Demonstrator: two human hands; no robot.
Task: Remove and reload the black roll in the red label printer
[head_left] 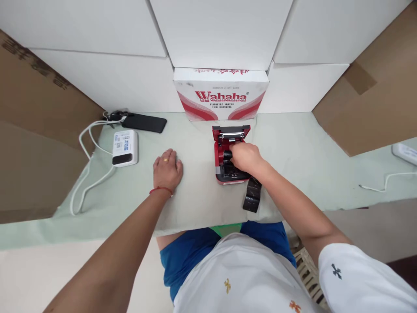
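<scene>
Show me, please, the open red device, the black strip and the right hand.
Open red device [225, 177], head view: its black front panel.
Black strip [252, 195], head view: middle of its visible length.
Right hand [245, 157], head view: back of the hand.

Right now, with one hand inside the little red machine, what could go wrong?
The raised lid of the red machine might drop onto the right hand. The black strip lying close to that arm could get snagged or creased. The white cable, looping near the edge of the table, might catch on something.
</scene>
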